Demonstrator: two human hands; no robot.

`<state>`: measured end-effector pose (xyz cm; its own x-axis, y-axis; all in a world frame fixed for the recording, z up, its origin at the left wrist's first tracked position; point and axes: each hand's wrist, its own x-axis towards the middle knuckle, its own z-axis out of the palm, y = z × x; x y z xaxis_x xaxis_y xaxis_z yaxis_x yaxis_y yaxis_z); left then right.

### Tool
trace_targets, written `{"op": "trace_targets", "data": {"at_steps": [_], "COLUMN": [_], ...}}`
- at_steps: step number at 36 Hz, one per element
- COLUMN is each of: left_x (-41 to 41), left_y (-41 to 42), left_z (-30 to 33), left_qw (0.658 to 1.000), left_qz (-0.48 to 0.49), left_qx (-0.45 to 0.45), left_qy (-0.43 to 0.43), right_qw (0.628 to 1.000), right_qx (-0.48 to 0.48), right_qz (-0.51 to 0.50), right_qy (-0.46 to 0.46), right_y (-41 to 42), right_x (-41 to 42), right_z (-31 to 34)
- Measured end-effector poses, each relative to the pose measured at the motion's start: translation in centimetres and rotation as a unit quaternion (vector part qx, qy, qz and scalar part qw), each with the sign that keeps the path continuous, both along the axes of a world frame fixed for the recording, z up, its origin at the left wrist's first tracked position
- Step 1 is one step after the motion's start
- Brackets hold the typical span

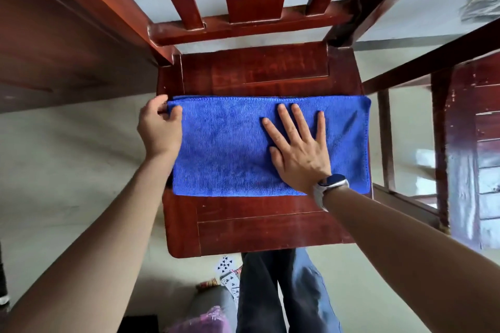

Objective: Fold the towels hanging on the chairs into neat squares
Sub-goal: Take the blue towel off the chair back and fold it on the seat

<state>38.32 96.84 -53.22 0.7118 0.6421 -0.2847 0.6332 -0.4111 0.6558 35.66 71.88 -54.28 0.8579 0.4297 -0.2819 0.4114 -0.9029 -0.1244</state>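
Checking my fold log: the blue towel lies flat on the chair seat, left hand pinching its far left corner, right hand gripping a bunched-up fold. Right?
Not quite: the head view shows the right hand pressing flat, fingers spread, on the towel. The rest stands: left hand, chair seat.

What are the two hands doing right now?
Left hand: pinches the towel corner.
Right hand: open, flat on the towel.

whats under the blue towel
The blue towel lies flat on the red-brown wooden chair seat, which shows bare along its near and far edges. The right hand presses on top. Anything lying between towel and seat is covered.
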Motion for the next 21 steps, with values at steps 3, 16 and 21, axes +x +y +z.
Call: {"op": "trace_targets", "data": {"at_steps": [3, 16, 21], "left_x": [0.0, -0.1, 0.5], "left_y": [0.8, 0.6, 0.9], "left_z": [0.3, 1.3, 0.1], "left_qw": [1.000, 0.987, 0.994], "left_qz": [0.008, -0.103, -0.070], "left_qx": [-0.029, 0.079, 0.075], "left_qy": [-0.002, -0.090, -0.028], "right_qw": [1.000, 1.000, 1.000], "right_qx": [0.002, -0.007, -0.004], "right_qz": [-0.004, -0.007, -0.004], "right_qy": [-0.014, -0.013, -0.008], "right_y": [0.1, 0.2, 0.3], "right_x": [-0.1, -0.1, 0.0], "right_z": [-0.3, -0.2, 0.2]}}
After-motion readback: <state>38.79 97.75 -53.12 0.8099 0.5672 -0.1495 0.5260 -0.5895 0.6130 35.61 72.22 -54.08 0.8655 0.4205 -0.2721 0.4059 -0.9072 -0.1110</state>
